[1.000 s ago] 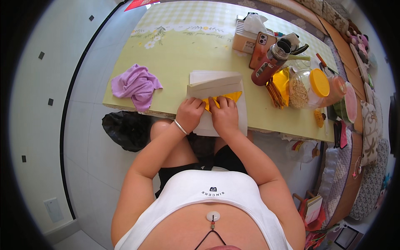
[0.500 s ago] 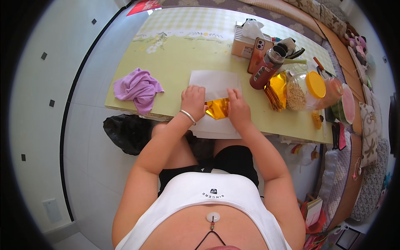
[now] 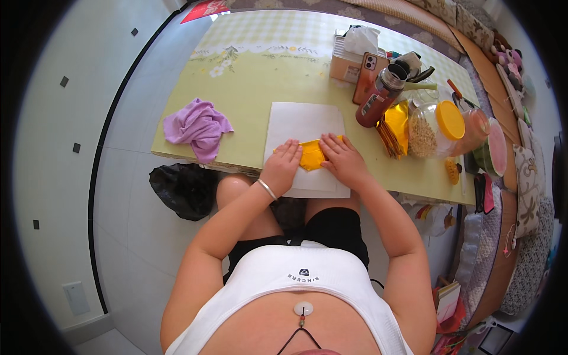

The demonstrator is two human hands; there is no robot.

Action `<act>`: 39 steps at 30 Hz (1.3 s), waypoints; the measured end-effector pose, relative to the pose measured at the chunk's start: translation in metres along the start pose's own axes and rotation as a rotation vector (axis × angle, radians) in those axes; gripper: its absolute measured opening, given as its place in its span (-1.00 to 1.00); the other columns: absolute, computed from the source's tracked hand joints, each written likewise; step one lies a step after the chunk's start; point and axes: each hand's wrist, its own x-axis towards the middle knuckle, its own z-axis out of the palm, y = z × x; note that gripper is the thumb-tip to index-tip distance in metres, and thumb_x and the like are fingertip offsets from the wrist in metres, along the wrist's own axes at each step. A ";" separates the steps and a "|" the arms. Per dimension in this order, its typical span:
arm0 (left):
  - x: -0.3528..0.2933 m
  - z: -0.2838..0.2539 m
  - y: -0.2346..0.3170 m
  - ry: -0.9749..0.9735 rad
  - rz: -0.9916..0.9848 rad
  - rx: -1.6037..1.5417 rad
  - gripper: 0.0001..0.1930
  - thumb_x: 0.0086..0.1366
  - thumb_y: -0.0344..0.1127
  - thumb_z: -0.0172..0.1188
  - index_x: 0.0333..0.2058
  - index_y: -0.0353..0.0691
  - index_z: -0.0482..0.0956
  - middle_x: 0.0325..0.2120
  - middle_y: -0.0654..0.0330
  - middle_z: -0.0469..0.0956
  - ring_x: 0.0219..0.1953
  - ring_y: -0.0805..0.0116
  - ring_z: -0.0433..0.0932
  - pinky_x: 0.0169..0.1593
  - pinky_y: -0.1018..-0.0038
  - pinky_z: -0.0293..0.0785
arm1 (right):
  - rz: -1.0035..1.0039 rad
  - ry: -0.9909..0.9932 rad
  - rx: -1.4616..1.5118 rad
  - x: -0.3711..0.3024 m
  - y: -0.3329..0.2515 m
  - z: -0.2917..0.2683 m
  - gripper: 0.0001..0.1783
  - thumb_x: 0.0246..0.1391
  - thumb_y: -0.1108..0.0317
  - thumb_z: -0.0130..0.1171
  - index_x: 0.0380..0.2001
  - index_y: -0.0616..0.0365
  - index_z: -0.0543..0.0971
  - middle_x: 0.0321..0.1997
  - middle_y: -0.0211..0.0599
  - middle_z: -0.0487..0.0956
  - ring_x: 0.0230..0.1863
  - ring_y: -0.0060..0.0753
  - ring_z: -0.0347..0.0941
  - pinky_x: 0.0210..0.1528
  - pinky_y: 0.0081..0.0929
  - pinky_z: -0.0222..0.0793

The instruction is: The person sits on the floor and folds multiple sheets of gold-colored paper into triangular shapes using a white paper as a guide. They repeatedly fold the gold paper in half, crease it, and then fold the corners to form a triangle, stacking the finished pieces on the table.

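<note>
A piece of shiny gold foil paper (image 3: 311, 155) with folded-looking edges lies on white paper sheets (image 3: 305, 118) at the table's near edge. My left hand (image 3: 283, 164) rests flat over its left end, fingers stretched forward. On the other side my right hand (image 3: 344, 158) lies flat across the right end, fingers pointing up and inward. Both hands are open and press on the foil rather than grip it. Its two ends are partly hidden beneath my fingers.
A purple cloth (image 3: 198, 129) lies crumpled at left. To the right stand a dark red thermos (image 3: 378, 99), a phone (image 3: 369, 78), a stack of gold foil sheets (image 3: 394, 127) and a yellow-lidded jar (image 3: 425, 133). A black plastic bag (image 3: 183, 190) sits below the table's edge.
My fingers, curled at the foil's sides before, now lie flat on it. The foil has shifted slightly toward the right and looks flatter. My right hand has come down and turned inward.
</note>
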 end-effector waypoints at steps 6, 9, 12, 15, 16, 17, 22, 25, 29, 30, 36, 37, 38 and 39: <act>-0.025 -0.015 -0.009 0.014 -0.104 -0.021 -0.54 0.21 -0.39 0.11 0.08 -0.49 0.51 0.09 -0.17 0.55 0.25 -0.02 0.46 0.31 0.11 0.34 | 0.110 0.000 0.119 -0.011 0.012 -0.006 -0.34 0.30 0.12 0.07 0.39 0.15 0.29 0.50 -0.17 0.26 0.52 -0.18 0.10 0.53 -0.14 -0.04; -0.002 -0.029 0.001 0.005 -0.130 -0.013 -0.61 0.18 -0.38 0.15 -0.03 -0.47 0.58 -0.02 -0.12 0.59 0.14 0.02 0.51 0.24 0.14 0.41 | 0.198 0.082 0.369 -0.012 0.012 -0.009 -0.35 0.27 0.16 0.12 0.36 0.17 0.33 0.48 -0.17 0.28 0.51 -0.14 0.13 0.53 -0.12 -0.02; 0.007 -0.030 0.002 0.058 -0.071 0.039 -0.71 0.14 -0.39 0.18 -0.18 -0.42 0.61 -0.17 -0.05 0.60 -0.01 0.03 0.55 0.12 0.16 0.49 | 0.122 0.059 0.206 -0.011 0.014 -0.015 -0.37 0.21 0.20 0.20 0.31 0.19 0.39 0.45 -0.14 0.33 0.49 -0.12 0.15 0.52 -0.10 0.00; 0.010 -0.022 -0.002 0.076 -0.063 0.016 -0.79 0.11 -0.39 0.20 -0.29 -0.37 0.60 -0.28 -0.01 0.57 -0.11 0.04 0.55 0.00 0.17 0.53 | 0.064 0.086 0.188 -0.008 0.018 -0.015 -0.38 0.13 0.20 0.27 0.23 0.20 0.46 0.40 -0.13 0.38 0.45 -0.09 0.21 0.51 -0.09 0.01; 0.010 -0.018 -0.004 0.026 -0.085 -0.018 -0.80 0.09 -0.39 0.21 -0.30 -0.35 0.60 -0.29 -0.01 0.56 -0.12 0.04 0.55 -0.04 0.17 0.53 | 0.053 0.086 0.170 -0.006 0.018 -0.018 -0.40 0.11 0.21 0.28 0.21 0.20 0.48 0.37 -0.13 0.41 0.43 -0.08 0.23 0.51 -0.09 0.02; 0.010 -0.014 -0.006 -0.024 -0.108 -0.052 -0.81 0.08 -0.39 0.22 -0.32 -0.34 0.59 -0.31 0.00 0.56 -0.14 0.03 0.55 -0.07 0.16 0.53 | 0.042 0.085 0.153 -0.005 0.018 -0.021 -0.41 0.09 0.22 0.29 0.18 0.19 0.49 0.34 -0.13 0.44 0.41 -0.08 0.26 0.51 -0.09 0.03; 0.016 -0.032 -0.015 -0.009 -0.141 -0.244 -0.78 0.05 -0.41 0.21 -0.28 -0.32 0.59 -0.28 -0.01 0.58 -0.16 -0.01 0.55 -0.09 0.18 0.54 | 0.046 0.117 0.169 0.007 0.012 -0.035 -0.56 0.01 0.31 0.29 -0.01 0.20 0.56 0.18 -0.14 0.53 0.24 -0.06 0.39 0.37 -0.13 0.23; 0.017 -0.046 -0.011 0.077 -0.109 -0.291 -0.78 0.06 -0.40 0.19 -0.28 -0.30 0.59 -0.34 0.00 0.57 -0.19 -0.01 0.55 -0.09 0.18 0.53 | 0.056 0.211 0.219 0.016 0.012 -0.031 -0.69 0.00 0.38 0.27 -0.13 0.19 0.60 0.02 -0.17 0.60 0.10 -0.05 0.47 0.18 -0.17 0.39; 0.015 -0.031 -0.017 0.161 -0.171 -0.277 -0.76 0.09 -0.42 0.23 -0.22 -0.28 0.61 -0.42 0.05 0.59 -0.28 0.03 0.58 -0.14 0.23 0.55 | 0.203 0.294 0.307 0.023 0.019 -0.015 -0.82 0.03 0.45 0.24 -0.25 0.21 0.61 -0.19 -0.24 0.63 -0.11 -0.14 0.55 -0.05 -0.27 0.49; 0.017 -0.026 -0.021 0.183 -0.196 -0.277 -0.75 0.10 -0.42 0.24 -0.20 -0.27 0.61 -0.44 0.06 0.59 -0.32 0.05 0.59 -0.17 0.25 0.55 | 0.267 0.293 0.323 0.024 0.021 -0.015 -0.85 0.05 0.45 0.24 -0.27 0.22 0.61 -0.25 -0.26 0.64 -0.17 -0.19 0.57 -0.10 -0.31 0.51; 0.021 -0.006 -0.040 0.261 -0.849 -1.045 -0.89 0.25 -0.47 0.34 -0.27 -0.28 0.59 -0.48 0.23 0.65 -0.43 0.48 0.66 -0.40 0.57 0.52 | 0.600 0.556 1.319 0.030 0.019 0.004 -0.91 0.18 0.46 0.30 -0.31 0.21 0.58 -0.37 -0.42 0.62 -0.40 -0.63 0.54 -0.35 -0.65 0.44; 0.023 -0.009 -0.040 0.249 -0.949 -1.199 -0.90 0.26 -0.48 0.33 -0.28 -0.28 0.59 -0.47 0.24 0.65 -0.42 0.49 0.66 -0.40 0.58 0.52 | 0.622 0.547 1.308 0.031 0.017 0.005 -0.92 0.18 0.48 0.30 -0.30 0.21 0.58 -0.38 -0.43 0.61 -0.41 -0.62 0.55 -0.36 -0.66 0.45; 0.025 -0.013 -0.038 0.246 -0.957 -1.221 -0.93 0.29 -0.48 0.30 -0.28 -0.28 0.59 -0.46 0.21 0.65 -0.44 0.48 0.66 -0.40 0.61 0.54 | 0.645 0.539 1.297 0.031 0.015 0.005 -0.92 0.18 0.49 0.29 -0.28 0.20 0.59 -0.39 -0.43 0.61 -0.42 -0.62 0.55 -0.37 -0.67 0.45; 0.023 -0.011 -0.040 0.265 -0.942 -1.261 -0.93 0.30 -0.48 0.29 -0.28 -0.28 0.59 -0.45 0.20 0.65 -0.44 0.47 0.66 -0.40 0.60 0.54 | 0.667 0.530 1.287 0.032 0.010 0.003 -0.93 0.19 0.50 0.29 -0.27 0.20 0.59 -0.40 -0.44 0.61 -0.43 -0.62 0.56 -0.37 -0.68 0.45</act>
